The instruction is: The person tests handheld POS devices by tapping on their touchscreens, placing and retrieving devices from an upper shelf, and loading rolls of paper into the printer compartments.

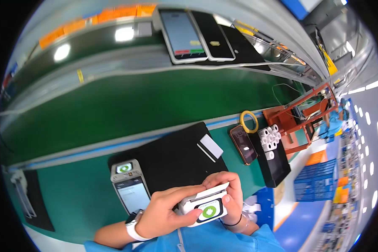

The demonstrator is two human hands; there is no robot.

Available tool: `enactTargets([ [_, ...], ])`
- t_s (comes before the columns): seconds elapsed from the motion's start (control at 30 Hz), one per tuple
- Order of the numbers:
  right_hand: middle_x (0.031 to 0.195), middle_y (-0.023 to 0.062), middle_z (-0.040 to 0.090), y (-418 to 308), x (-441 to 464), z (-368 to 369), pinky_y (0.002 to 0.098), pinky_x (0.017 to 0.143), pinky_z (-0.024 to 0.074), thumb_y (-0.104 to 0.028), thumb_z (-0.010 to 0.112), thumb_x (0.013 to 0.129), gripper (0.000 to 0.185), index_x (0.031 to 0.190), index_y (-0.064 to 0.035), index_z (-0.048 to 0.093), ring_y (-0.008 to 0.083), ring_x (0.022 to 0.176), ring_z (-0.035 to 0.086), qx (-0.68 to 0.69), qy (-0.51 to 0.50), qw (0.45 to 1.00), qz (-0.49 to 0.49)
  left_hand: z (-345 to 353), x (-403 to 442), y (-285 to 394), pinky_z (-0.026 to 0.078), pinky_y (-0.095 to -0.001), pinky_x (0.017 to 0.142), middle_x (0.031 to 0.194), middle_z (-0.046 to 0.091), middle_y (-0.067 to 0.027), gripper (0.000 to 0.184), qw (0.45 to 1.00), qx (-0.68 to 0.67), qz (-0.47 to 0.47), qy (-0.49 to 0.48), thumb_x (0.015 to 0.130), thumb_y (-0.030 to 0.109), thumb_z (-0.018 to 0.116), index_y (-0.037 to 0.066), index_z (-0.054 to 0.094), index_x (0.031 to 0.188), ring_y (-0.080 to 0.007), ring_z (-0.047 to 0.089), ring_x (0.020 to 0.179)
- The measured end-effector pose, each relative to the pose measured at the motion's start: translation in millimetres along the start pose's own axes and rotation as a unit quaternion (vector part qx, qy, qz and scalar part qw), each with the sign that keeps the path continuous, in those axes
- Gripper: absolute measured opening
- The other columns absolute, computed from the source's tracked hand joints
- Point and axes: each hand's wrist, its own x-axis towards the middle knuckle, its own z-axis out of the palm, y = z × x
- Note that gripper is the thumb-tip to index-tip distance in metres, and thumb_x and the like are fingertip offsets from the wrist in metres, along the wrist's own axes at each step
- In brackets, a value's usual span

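My left hand (168,210) grips the near left side of a white handheld device (209,211) with a green round logo on its dark-framed end. My right hand (231,195) is closed round its right side, thumb on the casing. A white flap or paper strip (212,191) stands out along the device's top, between the fingers of both hands. Left of my hands, a second white device (132,194) with a lit screen and the same green logo lies at the edge of the black mat (164,157). A white card (211,145) rests on the mat.
A phone (242,145), a yellow tape ring (248,122) and a black tray (277,170) with several white rolls (269,137) are at the right. Two screen devices (182,35) sit on the raised shelf beyond. A blue bin (264,206) stands beside my right hand.
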Motion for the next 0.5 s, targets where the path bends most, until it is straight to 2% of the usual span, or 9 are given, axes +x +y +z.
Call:
enactTargets([
  [0.07, 0.097, 0.0116, 0.048, 10.7, 5.9, -7.4, 0.0289, 0.079, 0.0409, -0.015, 0.05, 0.088, 0.022, 0.102, 0.0012, 0.047, 0.0164, 0.088, 0.049, -0.028, -0.012, 0.999, -0.046, 0.2, -0.6, 2.9, 0.052, -0.0264, 0.073, 0.096, 0.065, -0.0158, 0.041, 0.996, -0.025, -0.087, -0.006, 0.073, 0.011, 0.07, -0.002, 0.06, 0.11, -0.0193, 0.066, 0.082],
  [0.13, 0.096, 0.009, 0.048, 12.6, 13.5, -4.9, 0.0254, 0.078, 0.0403, -0.014, 0.05, 0.089, 0.02, 0.101, 0.0012, 0.047, 0.0126, 0.086, 0.049, 0.014, -0.002, 1.0, 0.015, 1.0, -0.9, -8.2, 0.051, -0.0262, 0.073, 0.093, 0.065, -0.0123, 0.038, 0.987, -0.101, -0.124, 0.026, 0.08, 0.012, 0.066, -0.007, 0.056, 0.112, -0.0131, 0.062, 0.082],
  [0.23, 0.086, 0.0025, 0.051, 16.4, 30.8, 3.3, 0.0217, 0.071, 0.0405, -0.013, 0.049, 0.09, 0.013, 0.096, -0.0012, 0.048, 0.0072, 0.078, 0.049, 0.055, 0.03, 0.996, 0.06, -2.4, 4.7, -21.8, 0.048, -0.0247, 0.073, 0.094, 0.064, -0.0078, 0.035, 0.984, -0.111, -0.114, 0.077, 0.086, 0.014, 0.062, -0.007, 0.055, 0.112, -0.0096, 0.057, 0.083],
  [0.33, 0.081, 0.0002, 0.052, 30.9, 43.2, -5.5, 0.0201, 0.065, 0.0392, -0.016, 0.049, 0.091, 0.014, 0.089, -0.0026, 0.049, 0.0042, 0.074, 0.046, -0.003, 0.019, 0.997, 0.072, -7.6, 10.3, -30.9, 0.047, -0.025, 0.07, 0.088, 0.064, -0.0068, 0.03, 0.985, -0.048, -0.123, 0.11, 0.087, 0.017, 0.06, -0.007, 0.059, 0.105, -0.0094, 0.056, 0.08],
  [0.4, 0.081, -0.0002, 0.052, 34.7, 48.5, -5.3, 0.0189, 0.066, 0.0389, -0.018, 0.047, 0.093, 0.016, 0.092, -0.0019, 0.051, 0.0042, 0.075, 0.047, 0.04, 0.019, 0.994, 0.1, -10.3, 14.4, -24.7, 0.046, -0.0245, 0.067, 0.084, 0.065, -0.0067, 0.029, 0.985, -0.036, -0.122, 0.115, 0.088, 0.018, 0.058, -0.007, 0.061, 0.102, -0.009, 0.056, 0.077],
  [0.43, 0.083, 0.0001, 0.053, 37.9, 52.6, -4.1, 0.0189, 0.068, 0.0394, -0.017, 0.046, 0.093, 0.017, 0.096, -0.0013, 0.052, 0.0046, 0.076, 0.048, 0.04, 0.03, 0.992, 0.116, -17.4, 17.7, -19.7, 0.046, -0.0239, 0.065, 0.081, 0.065, -0.0078, 0.028, 0.983, 0.052, -0.146, 0.101, 0.088, 0.018, 0.056, -0.006, 0.06, 0.102, -0.0076, 0.055, 0.074],
  [0.5, 0.09, 0.0025, 0.055, 44.9, 58.1, -0.6, 0.0198, 0.077, 0.0411, -0.016, 0.044, 0.094, 0.022, 0.107, -0.0002, 0.051, 0.0067, 0.084, 0.051, 0.066, 0.042, 0.986, 0.144, -29.2, 23.3, -27.2, 0.045, -0.0245, 0.063, 0.077, 0.064, -0.0108, 0.031, 0.98, 0.103, -0.118, 0.127, 0.088, 0.019, 0.056, -0.006, 0.059, 0.106, -0.0086, 0.055, 0.069],
])
